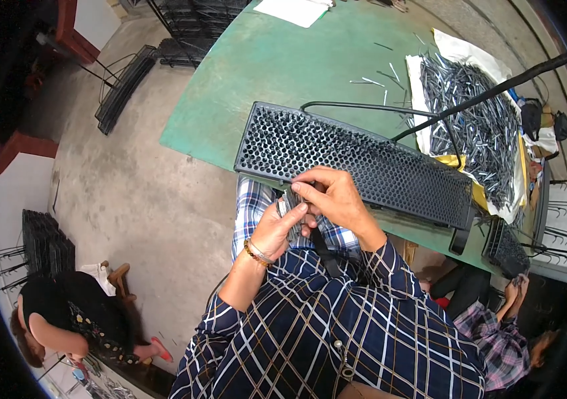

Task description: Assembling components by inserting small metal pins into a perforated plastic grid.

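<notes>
A bundle of thin, dark grey metal pieces point(293, 211) is held upright in my left hand point(274, 229), its thumb pressed along the side. My right hand point(340, 199) bends over the top of that bundle, with thumb and forefinger closed on the ends of the pieces. Whether one piece is apart from the others is too small to tell. Just beyond both hands lies a long black rack point(356, 158) covered in rows of small round holes. Dark points stand in many holes toward its left end. A bent black rod handle point(489, 95) rises from the rack's far side.
The rack rests on a green table point(220, 100). A large heap of metal pieces point(473, 123) lies on white sacking at right, with loose ones nearby. Another person point(64, 319) sits at lower left, and one point(496, 332) works at lower right. Stacked black racks point(47, 243) stand at left.
</notes>
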A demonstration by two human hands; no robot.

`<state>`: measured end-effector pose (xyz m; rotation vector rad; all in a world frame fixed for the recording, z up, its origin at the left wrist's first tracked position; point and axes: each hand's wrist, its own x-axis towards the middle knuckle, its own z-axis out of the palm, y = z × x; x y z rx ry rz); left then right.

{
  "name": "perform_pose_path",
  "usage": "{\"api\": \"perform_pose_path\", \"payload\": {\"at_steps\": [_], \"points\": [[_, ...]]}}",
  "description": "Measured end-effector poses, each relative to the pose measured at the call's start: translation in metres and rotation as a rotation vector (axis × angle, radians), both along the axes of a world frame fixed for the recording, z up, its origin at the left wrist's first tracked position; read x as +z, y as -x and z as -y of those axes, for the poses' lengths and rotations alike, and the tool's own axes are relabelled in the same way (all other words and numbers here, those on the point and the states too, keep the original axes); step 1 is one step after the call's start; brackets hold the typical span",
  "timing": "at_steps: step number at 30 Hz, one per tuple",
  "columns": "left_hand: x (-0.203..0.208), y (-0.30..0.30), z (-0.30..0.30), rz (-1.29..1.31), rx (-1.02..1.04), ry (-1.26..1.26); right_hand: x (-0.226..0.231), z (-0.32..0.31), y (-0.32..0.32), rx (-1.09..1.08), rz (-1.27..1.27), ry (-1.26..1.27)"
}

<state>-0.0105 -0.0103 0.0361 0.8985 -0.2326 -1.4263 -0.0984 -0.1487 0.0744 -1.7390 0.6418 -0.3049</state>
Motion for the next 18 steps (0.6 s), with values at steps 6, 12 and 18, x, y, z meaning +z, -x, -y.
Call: {"api": "perform_pose_path", "payload": {"at_steps": [6,12,18], "points": [[-0.002,-0.002,0.008,-0.132,0.029,-0.134,-0.001,0.012,-0.009,-0.243,0.16,-0.025],[-0.01,0.002,0.007,-0.108,0.013,-0.121,-0.014,0.015,-0.03,-0.295,0.377,0.487],[-0.006,0.003,0.004,-0.123,-0.015,-0.105,-0.031,0.014,-0.027,-0.142,0.374,0.733]]}}
